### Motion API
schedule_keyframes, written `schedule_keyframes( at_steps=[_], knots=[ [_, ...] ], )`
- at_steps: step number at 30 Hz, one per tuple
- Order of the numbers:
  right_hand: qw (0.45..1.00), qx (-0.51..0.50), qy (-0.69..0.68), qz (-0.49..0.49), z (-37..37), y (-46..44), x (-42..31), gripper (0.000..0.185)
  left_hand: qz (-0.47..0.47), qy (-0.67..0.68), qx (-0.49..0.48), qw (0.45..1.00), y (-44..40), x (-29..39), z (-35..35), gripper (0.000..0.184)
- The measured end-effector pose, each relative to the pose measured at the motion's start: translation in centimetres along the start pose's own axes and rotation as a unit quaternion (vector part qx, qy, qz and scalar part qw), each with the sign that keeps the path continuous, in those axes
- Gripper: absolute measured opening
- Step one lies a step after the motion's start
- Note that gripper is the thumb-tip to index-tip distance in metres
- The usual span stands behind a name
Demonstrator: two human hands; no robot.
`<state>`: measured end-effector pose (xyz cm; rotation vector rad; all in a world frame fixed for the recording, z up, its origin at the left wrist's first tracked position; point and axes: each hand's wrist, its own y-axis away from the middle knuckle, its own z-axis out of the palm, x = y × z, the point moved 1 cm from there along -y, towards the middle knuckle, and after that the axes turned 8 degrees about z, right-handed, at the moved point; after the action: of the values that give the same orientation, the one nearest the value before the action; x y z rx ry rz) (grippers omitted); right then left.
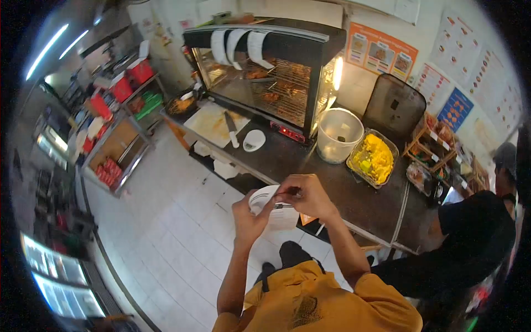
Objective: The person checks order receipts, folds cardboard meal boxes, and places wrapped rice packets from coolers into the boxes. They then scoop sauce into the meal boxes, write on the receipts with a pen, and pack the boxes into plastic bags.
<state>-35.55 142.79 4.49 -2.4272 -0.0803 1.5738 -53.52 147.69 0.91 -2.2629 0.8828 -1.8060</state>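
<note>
Both hands are raised in front of the counter's edge, close together. My left hand (250,219) is closed on the left side of a white printed paper (283,218), which curls over at its top. The fingers of my right hand (303,195) are pinched at the paper's upper right edge. On the dark counter (310,176) beyond them are a small white bowl (254,140) and a knife (231,130) lying on a stained white board (207,123).
A lit glass food cabinet (276,88) stands at the back, with paper slips hanging from its top. To its right are a white bucket (339,135) and a tray of yellow food (374,157). Another person in dark clothes (470,238) is at the right.
</note>
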Motion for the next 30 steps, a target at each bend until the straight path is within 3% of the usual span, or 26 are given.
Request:
schedule_keyframes(
  at_steps=[3,6,10,14,15,18,19,20,22,25,28,30],
  knots=[
    [0.997,0.073,0.020,0.014,-2.2,-5.7,2.2,0.016,0.019,0.098,-0.048,0.994,-8.9,-2.5,2.0,0.019],
    [0.993,0.107,0.016,0.044,-5.1,-11.2,4.7,0.023,-0.025,0.231,-0.058,0.971,-17.2,-6.3,3.9,0.018],
    [0.965,0.221,-0.096,0.102,-6.8,-18.9,6.9,0.022,-0.046,0.230,-0.091,0.968,-27.4,-9.7,5.0,0.027],
    [0.967,0.205,0.035,0.149,-7.8,-24.8,9.0,0.022,-0.096,0.331,-0.114,0.932,-34.1,-11.8,5.2,0.033],
    [0.965,0.201,0.020,0.168,-8.0,-26.2,9.0,0.021,-0.093,0.338,-0.163,0.922,-35.8,-12.3,4.8,0.039],
    [0.952,0.280,-0.002,0.121,-8.9,-27.7,7.9,0.017,-0.166,0.544,-0.235,0.788,-40.9,-15.4,4.5,0.050],
    [0.960,0.244,-0.045,0.128,-9.3,-26.8,8.0,0.014,-0.194,0.551,-0.244,0.774,-42.1,-15.6,4.7,0.063],
    [0.979,0.179,-0.048,0.086,-10.1,-25.4,7.6,0.010,-0.187,0.527,-0.260,0.787,-43.0,-15.3,4.8,0.063],
    [0.976,0.083,-0.195,-0.053,-9.6,-24.0,6.0,0.010,-0.159,0.490,-0.283,0.809,-44.7,-14.7,5.1,0.063],
    [0.974,0.210,0.085,0.024,-6.7,-27.0,0.0,0.012,-0.164,0.506,-0.337,0.777,-46.5,-14.3,5.7,0.065],
    [0.908,0.348,0.211,0.098,-3.0,-30.7,1.0,0.014,-0.231,0.536,-0.356,0.730,-47.7,-12.2,6.5,0.058],
    [0.891,0.391,0.160,0.168,-2.1,-31.4,1.8,0.013,-0.271,0.581,-0.380,0.667,-48.2,-11.5,7.0,0.056]
  ],
)
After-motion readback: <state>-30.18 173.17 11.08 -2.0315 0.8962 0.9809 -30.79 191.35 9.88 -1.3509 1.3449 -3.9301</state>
